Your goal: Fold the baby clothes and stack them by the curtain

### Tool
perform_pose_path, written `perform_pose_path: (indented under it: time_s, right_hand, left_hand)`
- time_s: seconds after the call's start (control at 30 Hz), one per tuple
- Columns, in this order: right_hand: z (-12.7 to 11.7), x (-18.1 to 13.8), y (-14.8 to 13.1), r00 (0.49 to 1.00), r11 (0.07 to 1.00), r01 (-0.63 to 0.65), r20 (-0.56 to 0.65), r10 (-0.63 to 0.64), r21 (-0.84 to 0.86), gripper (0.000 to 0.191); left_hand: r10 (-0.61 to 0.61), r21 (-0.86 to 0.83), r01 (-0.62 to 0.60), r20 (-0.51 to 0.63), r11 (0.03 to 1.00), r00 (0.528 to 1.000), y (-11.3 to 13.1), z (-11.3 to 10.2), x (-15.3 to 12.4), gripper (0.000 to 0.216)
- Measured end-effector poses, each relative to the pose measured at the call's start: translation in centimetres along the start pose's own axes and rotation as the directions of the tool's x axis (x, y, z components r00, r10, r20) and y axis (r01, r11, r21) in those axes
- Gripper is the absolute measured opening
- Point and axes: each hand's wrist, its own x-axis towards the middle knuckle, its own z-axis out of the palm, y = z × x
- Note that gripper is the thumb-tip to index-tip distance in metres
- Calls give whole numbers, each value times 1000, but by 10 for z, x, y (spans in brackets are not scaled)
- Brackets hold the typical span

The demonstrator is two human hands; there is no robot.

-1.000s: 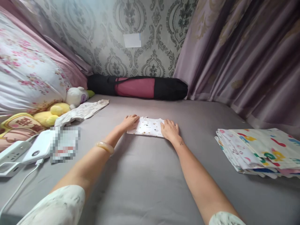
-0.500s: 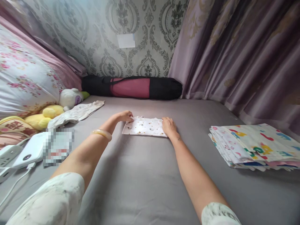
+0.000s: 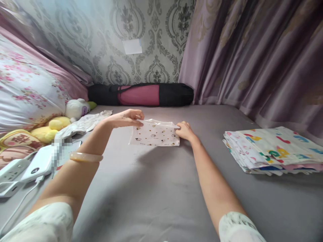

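A small white cloth with little printed figures hangs just above the grey bedsheet, held by its top edge. My left hand pinches the cloth's top left corner; a pale bangle sits on that forearm. My right hand pinches the top right corner. The cloth's lower edge rests on or just above the sheet.
A stack of folded colourful printed cloths lies at the right. A black and pink rolled bag lies against the wall. At the left are a floral pillow, plush toys, another pale garment, a white power strip and charger. Purple curtain at right.
The cloth lay flat under both hands; now both hands have pinched its far corners and lifted it off the sheet so that it hangs upright.
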Motion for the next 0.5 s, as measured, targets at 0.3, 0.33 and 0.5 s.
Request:
perform_pose_path:
  time_s: [0.3, 0.33, 0.5]
  right_hand:
    - [-47, -13, 14, 973, 788, 83, 122, -197, 610, 24]
    - [-46, -12, 13, 979, 770, 97, 81, -190, 631, 23]
    - [-34, -2, 3, 948, 845, 229, -307, -81, 483, 27]
  left_hand:
    - [-18, 12, 18, -74, 1000, 997, -35, -11, -3, 42]
    - [-20, 4, 21, -109, 1000, 994, -38, -9, 0, 41]
    - [70, 56, -46, -557, 997, 827, -51, 9, 17, 32]
